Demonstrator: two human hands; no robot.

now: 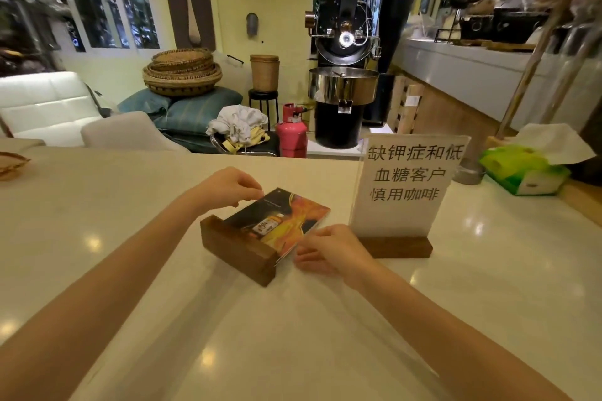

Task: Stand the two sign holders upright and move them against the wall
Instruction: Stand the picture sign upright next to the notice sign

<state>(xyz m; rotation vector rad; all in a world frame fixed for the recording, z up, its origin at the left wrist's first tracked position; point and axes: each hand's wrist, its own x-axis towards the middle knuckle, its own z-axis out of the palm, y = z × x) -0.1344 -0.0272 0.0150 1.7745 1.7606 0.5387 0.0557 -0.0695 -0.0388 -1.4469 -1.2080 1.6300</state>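
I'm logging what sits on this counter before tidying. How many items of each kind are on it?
Sign holders: 2, one upright with white text card, one lying flat with orange picture card
Tissue packs: 1, green
Woven baskets: 1, partly cut off at the left edge
Total: 4
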